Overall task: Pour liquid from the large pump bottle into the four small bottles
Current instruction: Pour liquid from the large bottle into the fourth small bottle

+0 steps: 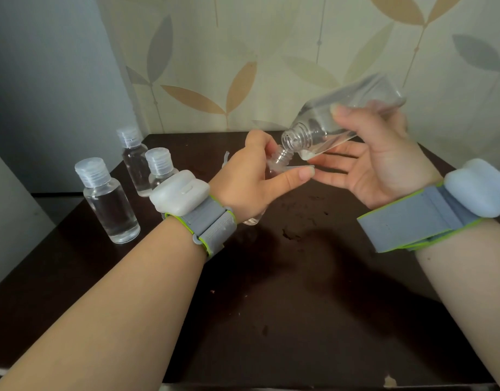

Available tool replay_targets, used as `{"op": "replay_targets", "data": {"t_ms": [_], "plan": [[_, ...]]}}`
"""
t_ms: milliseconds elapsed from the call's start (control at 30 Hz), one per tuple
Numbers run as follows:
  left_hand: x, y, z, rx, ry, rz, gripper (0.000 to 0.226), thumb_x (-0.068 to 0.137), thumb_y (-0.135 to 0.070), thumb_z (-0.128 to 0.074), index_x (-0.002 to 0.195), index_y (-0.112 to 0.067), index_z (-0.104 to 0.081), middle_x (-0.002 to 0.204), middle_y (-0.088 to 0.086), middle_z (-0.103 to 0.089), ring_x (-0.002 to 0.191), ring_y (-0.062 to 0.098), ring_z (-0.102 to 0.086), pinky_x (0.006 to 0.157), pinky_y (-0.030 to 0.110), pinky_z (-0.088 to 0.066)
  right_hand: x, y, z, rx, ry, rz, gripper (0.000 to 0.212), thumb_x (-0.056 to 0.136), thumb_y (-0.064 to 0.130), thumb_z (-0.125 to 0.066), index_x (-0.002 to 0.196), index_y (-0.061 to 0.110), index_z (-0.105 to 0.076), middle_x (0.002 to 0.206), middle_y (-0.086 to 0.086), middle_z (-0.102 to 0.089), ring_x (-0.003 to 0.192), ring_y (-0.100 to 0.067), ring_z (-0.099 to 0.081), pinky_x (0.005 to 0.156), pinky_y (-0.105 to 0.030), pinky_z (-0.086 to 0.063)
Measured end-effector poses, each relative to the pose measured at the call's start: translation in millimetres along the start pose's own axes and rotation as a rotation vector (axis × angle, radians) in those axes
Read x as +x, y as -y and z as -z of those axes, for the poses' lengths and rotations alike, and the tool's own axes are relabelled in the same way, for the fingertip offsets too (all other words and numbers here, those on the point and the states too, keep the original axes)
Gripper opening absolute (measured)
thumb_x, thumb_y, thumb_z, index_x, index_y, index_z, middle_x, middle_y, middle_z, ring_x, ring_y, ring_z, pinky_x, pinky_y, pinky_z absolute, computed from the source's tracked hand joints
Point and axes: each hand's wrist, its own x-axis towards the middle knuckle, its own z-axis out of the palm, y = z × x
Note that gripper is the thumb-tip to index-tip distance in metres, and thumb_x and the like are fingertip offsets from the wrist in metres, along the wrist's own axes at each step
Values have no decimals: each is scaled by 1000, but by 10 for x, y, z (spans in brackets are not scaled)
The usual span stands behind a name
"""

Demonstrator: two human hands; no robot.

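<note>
1. A dark brown table point(271, 292) stands against a wall papered with a tan and grey leaf pattern point(243, 66); the tabletop is scuffed and spotted.
2. The right hand point(376, 159) holds the large bottle point(345, 117) tipped neck-down toward the left. Its thumb lies curled over the upper side, the fingers are stretched under the lower side, and the clear body sits between them. The pump is off and the threaded neck is open.
3. A little clear liquid pools in the low corner of the large bottle, just above the right fingertips.
4. The left hand point(251, 179) grips the open small bottle point(277, 160), fingers wrapped round its body, thumb extended toward the right fingertips. The bottle leans, its mouth directly under the large bottle's lip, touching or almost touching it.
5. Three capped small bottles point(110, 201) holding clear liquid stand upright well to the left of the left hand, beyond its wrist.
6. Both wrists wear grey straps with green edging point(209, 224) carrying white modules.
7. A thin pale piece, hard to identify, pokes out just behind the left knuckles.
</note>
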Motion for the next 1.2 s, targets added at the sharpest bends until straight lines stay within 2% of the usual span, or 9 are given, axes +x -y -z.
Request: {"op": "replay_targets", "data": {"t_ms": [67,200,400,500,633,867,1033,1200], "plan": [[-4,-8,-2,-3,2,4,37,70,-50,-58,76,-28,-29,71,4,-55,66,21,-56,65,36,-47,4,2,4,-7,3,11,70,64,25,-72,119,24,-30,68,-6,-69,74,-32,-68,69,-49,-56],[-5,-9,-4,-3,6,8,36,74,-44,-60,76,-28,-29,71,1,-54,71,26,-60,68,38,-49,6,8,3,-33,19,39,65,61,27,-71,113,26,-31,67,-4,-68,75,-32,-68,70,-50,-55],[-10,-26,-9,-10,22,3,34,78,-41,-60,77,-27,-29,74,8,-55,78,35,-62,70,41,-50,8,32,14,-83,45,96,51,62,26,-70,97,30,-33,78,-9,-64,67,-27,-67,69,-46,-56],[-9,-22,-19,-15,29,4,34,80,-38,-61,78,-27,-29,75,9,-55,78,36,-62,73,44,-50,12,32,26,-97,54,121,50,62,26,-70,95,31,-33,76,-7,-64,67,-26,-67,68,-44,-57],[-5,-11,-29,-11,37,-2,33,81,-36,-60,78,-27,-29,75,9,-56,78,35,-62,72,43,-50,26,38,50,-109,77,146,49,63,26,-69,95,34,-32,64,3,-68,66,-25,-68,64,-40,-57],[1,4,-37,-17,77,10,33,82,-34,-60,79,-26,-29,69,0,-54,72,24,-59,75,40,-49,28,22,58,-132,80,178,47,63,25,-69,93,34,-32,61,4,-67,63,-24,-68,63,-41,-57],[-5,-2,-43,-34,79,11,33,83,-33,-60,79,-26,-28,76,4,-55,83,35,-61,79,44,-49,26,32,63,-159,80,208,47,63,26,-69,92,35,-33,62,5,-67,63,-24,-67,64,-39,-56],[-8,3,-47,-35,87,3,33,82,-34,-60,88,-18,-31,74,2,-54,84,35,-62,81,48,-49,14,37,55,-191,89,238,48,62,27,-69,93,35,-33,65,7,-68,62,-22,-67,65,-38,-54]]}}
